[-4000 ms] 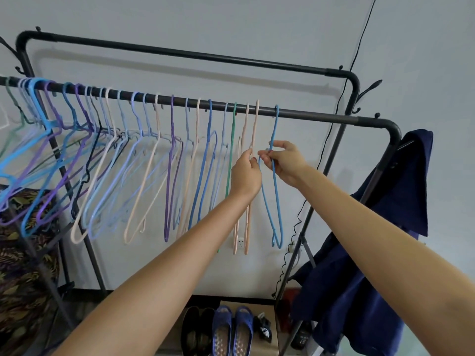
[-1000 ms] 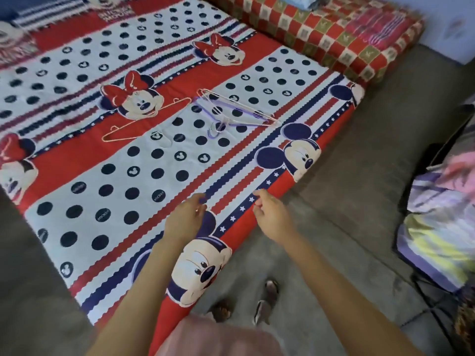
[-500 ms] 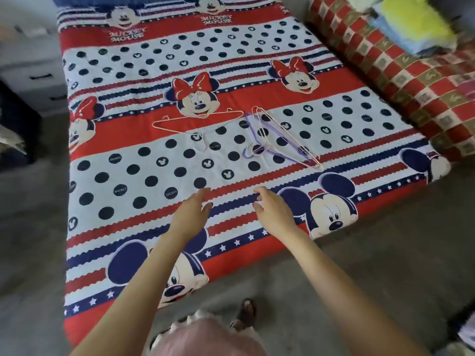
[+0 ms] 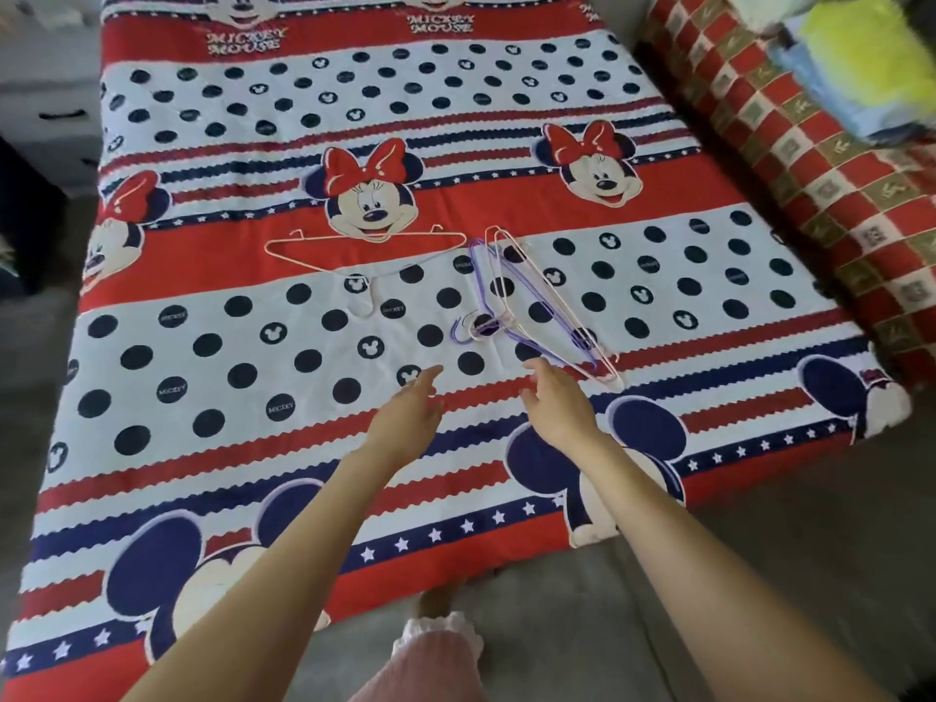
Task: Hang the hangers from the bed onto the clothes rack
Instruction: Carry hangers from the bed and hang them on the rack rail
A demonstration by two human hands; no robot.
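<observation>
Purple-and-pink hangers beyond empty right hand

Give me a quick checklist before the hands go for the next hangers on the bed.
1. Both hands free: ok. The left hand and right hand are open and hold nothing.
2. Hangers left on the patterned red, white and navy bedsheet: ok. A single thin pale pink wire hanger lies apart from a pile of purple and pale pink wire hangers.
3. Nearest target: ok. The right hand hovers close to the pile's near end, not touching.
4. Pile separable: not ok. The hangers overlap with hooks bunched together.
5. Exact count in pile: cannot tell.
6. Clothes rack ready: cannot tell. It is out of view.
</observation>
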